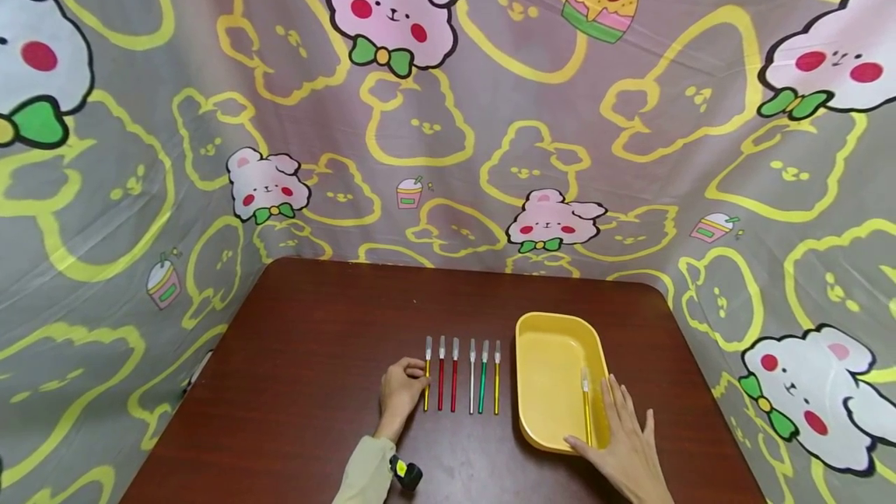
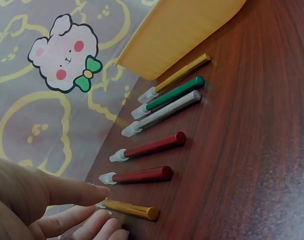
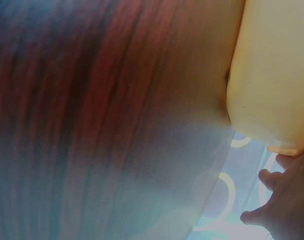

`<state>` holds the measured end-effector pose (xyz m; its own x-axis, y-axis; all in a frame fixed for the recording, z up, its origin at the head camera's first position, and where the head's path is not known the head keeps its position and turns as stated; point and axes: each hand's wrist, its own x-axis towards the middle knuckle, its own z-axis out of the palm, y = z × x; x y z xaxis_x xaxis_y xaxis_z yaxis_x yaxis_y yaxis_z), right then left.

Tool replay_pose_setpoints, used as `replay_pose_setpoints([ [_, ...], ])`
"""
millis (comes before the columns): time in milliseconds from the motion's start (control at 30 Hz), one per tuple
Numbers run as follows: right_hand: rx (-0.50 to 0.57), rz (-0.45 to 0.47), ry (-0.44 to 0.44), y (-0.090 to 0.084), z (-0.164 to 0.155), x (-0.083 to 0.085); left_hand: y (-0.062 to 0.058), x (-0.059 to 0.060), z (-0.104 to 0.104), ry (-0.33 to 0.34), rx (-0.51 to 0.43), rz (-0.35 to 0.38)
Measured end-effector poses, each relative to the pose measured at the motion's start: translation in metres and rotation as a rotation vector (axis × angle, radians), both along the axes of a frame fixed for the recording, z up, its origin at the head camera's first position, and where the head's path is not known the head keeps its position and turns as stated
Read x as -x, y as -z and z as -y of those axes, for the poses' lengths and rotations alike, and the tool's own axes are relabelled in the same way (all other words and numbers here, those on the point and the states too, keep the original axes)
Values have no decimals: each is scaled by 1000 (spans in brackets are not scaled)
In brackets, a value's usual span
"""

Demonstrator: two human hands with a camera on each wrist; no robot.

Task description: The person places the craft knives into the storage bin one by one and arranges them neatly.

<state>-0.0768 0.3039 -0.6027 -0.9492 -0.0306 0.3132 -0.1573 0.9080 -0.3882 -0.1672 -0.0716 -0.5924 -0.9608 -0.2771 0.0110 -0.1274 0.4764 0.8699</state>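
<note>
A row of capped craft knives lies on the brown table. My left hand (image 1: 402, 390) is at the row's left end, its fingertips around the capped end of a gold craft knife (image 2: 132, 209). Beside that knife lie two red craft knives (image 2: 159, 144), a silver one (image 2: 169, 111), a green one (image 2: 177, 93) and another gold one (image 2: 184, 71), all with clear caps. My right hand (image 1: 630, 442) rests on the yellow bin (image 1: 553, 317), fingers straight along its right rim and thumb at the near edge. One more gold craft knife (image 1: 587, 414) lies inside the bin.
The bin stands just right of the row, on the dark wood table (image 1: 336, 333). A patterned curtain (image 1: 434, 138) with rabbit faces closes off the back and both sides. A black wrist device (image 1: 406, 473) sits by my left sleeve (image 1: 367, 469).
</note>
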Motion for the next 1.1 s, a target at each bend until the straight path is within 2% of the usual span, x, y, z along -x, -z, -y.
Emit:
replay_pose_setpoints([
  [167,3,0,-3,0,1,1,3,1,0,-21,4,12],
  [400,9,17,5,3,1,0,6,0,-2,-46,4,-13],
  [633,7,14,6,3,0,-1,11,3,-8,-57,44,10],
  [1100,-1,23,13,1,1,-1,5,2,-8,-55,90,-15],
])
